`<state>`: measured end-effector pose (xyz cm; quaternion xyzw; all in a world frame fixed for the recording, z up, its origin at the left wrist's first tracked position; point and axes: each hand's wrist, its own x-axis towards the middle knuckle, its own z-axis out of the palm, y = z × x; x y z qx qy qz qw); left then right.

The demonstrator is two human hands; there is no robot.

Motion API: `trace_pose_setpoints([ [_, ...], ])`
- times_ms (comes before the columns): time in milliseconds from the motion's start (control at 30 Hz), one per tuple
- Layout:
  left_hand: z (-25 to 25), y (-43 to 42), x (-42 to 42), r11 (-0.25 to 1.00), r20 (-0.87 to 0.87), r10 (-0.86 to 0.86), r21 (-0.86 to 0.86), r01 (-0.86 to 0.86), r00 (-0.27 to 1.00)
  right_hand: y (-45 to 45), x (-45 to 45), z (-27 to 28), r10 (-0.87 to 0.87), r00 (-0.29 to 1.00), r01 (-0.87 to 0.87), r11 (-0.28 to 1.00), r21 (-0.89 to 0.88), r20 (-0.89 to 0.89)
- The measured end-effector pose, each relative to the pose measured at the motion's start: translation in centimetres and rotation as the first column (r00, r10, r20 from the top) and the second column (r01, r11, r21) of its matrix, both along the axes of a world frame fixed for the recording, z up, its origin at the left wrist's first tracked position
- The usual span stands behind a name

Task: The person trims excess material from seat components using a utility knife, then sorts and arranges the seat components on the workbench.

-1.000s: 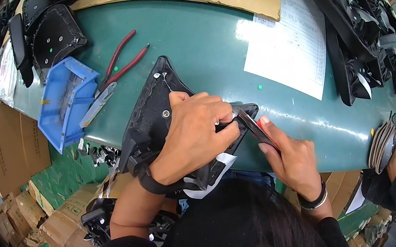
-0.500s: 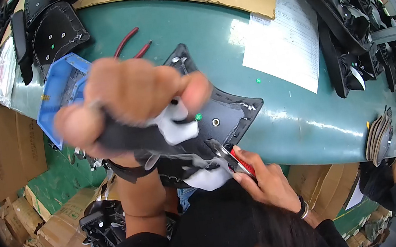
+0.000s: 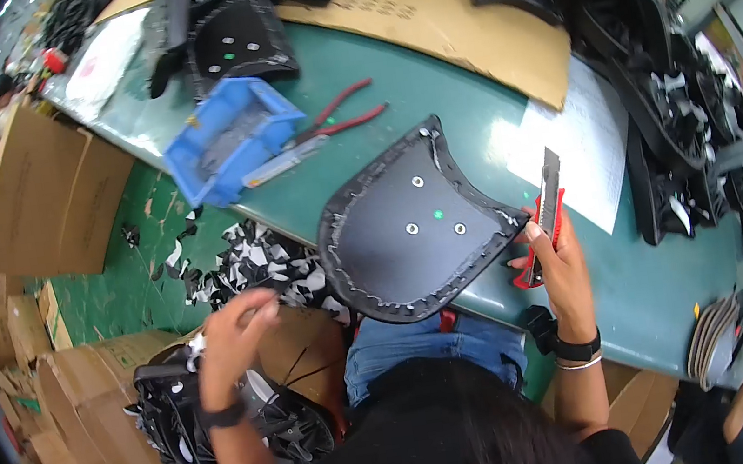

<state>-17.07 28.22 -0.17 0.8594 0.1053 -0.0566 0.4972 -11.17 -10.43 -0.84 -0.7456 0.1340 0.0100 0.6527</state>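
A black upholstered panel (image 3: 384, 254) with a stapled edge, several metal nut inserts and a small green sticker rests at the near table edge, underside up. My right hand (image 3: 561, 268) grips a red utility knife (image 3: 550, 218), its blade pointing away from me, beside the panel's right corner. Its fingertips are at that corner; whether they hold it is unclear. My left hand (image 3: 240, 337) is off the table to the left, fingers bent and thumb apart, with nothing visible in it. Beyond that hand lies a heap of black and white scraps (image 3: 254, 266).
A blue bin (image 3: 236, 132) stands on the green table (image 3: 427, 84), with red-handled pliers (image 3: 343, 123) and another cutter (image 3: 285, 161) beside it. Cardboard (image 3: 418, 15), paper sheets (image 3: 565, 136) and more black panels (image 3: 239, 43) lie farther back. A box of black parts (image 3: 182, 435) is low left.
My left hand has moved away from the panel, down and left, and the black and white fabric it held is gone from it. The panel now shows whole; the knife has swung upright.
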Motion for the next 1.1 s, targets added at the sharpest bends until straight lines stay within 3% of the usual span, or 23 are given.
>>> trace_pose_setpoints([
  [67,-1.7,-4.4,2.0,0.900,-0.276,0.136,-0.368,-0.235,0.952,0.6,1.1,-0.1,0.029,0.996,-0.028,0.999,0.017,-0.079],
  [100,-0.7,-7.6,2.8,0.854,-0.356,0.087,-0.454,-0.254,0.930,0.4,1.3,-0.1,0.058,0.994,-0.062,0.997,-0.040,-0.096],
  [133,0.2,-9.5,3.3,0.803,-0.423,0.021,-0.533,-0.268,0.906,0.4,1.2,-0.8,0.062,0.998,-0.061,0.995,-0.075,0.009],
  [200,-2.3,-9.0,3.8,0.725,-0.316,-0.080,-0.669,-0.163,0.945,0.7,-0.1,1.3,0.076,0.997,-0.078,0.996,-0.051,-0.024],
  [233,0.1,-9.1,3.6,0.733,-0.310,-0.065,-0.660,-0.166,0.949,0.3,-0.5,1.7,0.069,0.997,-0.067,0.997,0.031,-0.034],
  [267,-0.1,-8.2,3.4,0.733,-0.235,-0.029,-0.666,-0.139,0.972,-0.1,-0.7,0.8,-0.021,1.000,0.020,0.988,0.153,0.007],
  [333,1.3,-6.8,5.6,0.574,-0.110,0.116,-0.804,-0.157,0.987,-0.5,-0.7,0.7,0.003,1.000,-0.001,0.980,0.197,-0.008],
  [400,4.2,-5.1,9.7,0.425,0.021,0.315,-0.897,-0.121,0.949,-0.2,-1.0,0.7,0.061,0.998,-0.060,0.985,0.162,0.003],
  [467,6.8,-2.4,15.2,0.368,0.121,0.318,-0.930,-0.005,0.940,0.2,-1.2,0.8,0.116,0.993,-0.119,0.986,0.120,0.026],
  [533,9.7,-1.7,19.3,0.360,0.043,0.086,-0.933,0.009,0.995,0.6,-1.8,0.6,0.148,0.989,-0.148,0.980,0.133,0.009],
  [600,9.6,-3.3,20.9,0.505,0.379,-0.192,-0.753,0.423,0.905,0.8,-2.5,0.5,0.107,0.994,-0.108,0.983,0.150,0.019],
  [633,10.2,-5.3,20.0,0.487,0.418,-0.283,-0.713,0.505,0.863,0.6,-2.7,0.3,0.096,0.995,-0.098,0.982,0.162,0.023],
  [733,8.0,-9.6,14.7,0.505,0.263,-0.555,-0.647,0.572,0.789,-0.2,-3.5,-0.4,0.076,0.997,-0.078,0.981,0.178,0.017],
  [767,5.5,-10.2,12.8,0.425,0.336,-0.680,-0.544,0.724,0.652,-0.6,-3.6,-0.6,0.064,0.998,-0.064,0.981,0.184,0.008],
  [800,3.9,-10.7,9.9,0.444,0.102,-0.780,-0.605,0.661,0.618,-1.2,-3.7,-0.8,0.062,0.998,-0.063,0.981,0.186,0.009],
  [867,-3.3,-10.8,4.9,0.446,-0.141,-0.876,-0.605,0.660,0.462,-2.5,-4.0,-1.6,0.068,0.997,-0.063,0.977,0.204,-0.021],
  [933,-10.5,-9.7,-0.8,0.723,-0.386,-0.664,-0.551,0.417,0.641,-3.1,-4.1,-2.7,0.069,0.996,-0.053,0.964,0.261,-0.052],
  [967,-14.6,-9.2,-3.3,0.845,-0.505,-0.454,-0.505,0.176,0.734,-3.2,-4.0,-3.1,0.075,0.994,-0.050,0.952,0.302,-0.074],
  [1000,-17.3,-9.0,-5.2,0.901,-0.605,-0.219,-0.427,-0.080,0.766,-3.3,-3.7,-3.4,0.077,0.994,-0.050,0.951,0.306,-0.076],
  [1033,-17.8,-9.1,-6.5,0.867,-0.608,-0.035,-0.413,-0.278,0.793,-3.3,-3.5,-3.5,0.094,0.993,-0.072,0.958,0.276,-0.067],
  [1100,-19.2,-8.7,-7.4,0.839,-0.462,-0.028,-0.492,-0.231,0.886,-3.1,-3.6,-3.6,0.115,0.990,-0.092,0.965,0.245,-0.083],
])
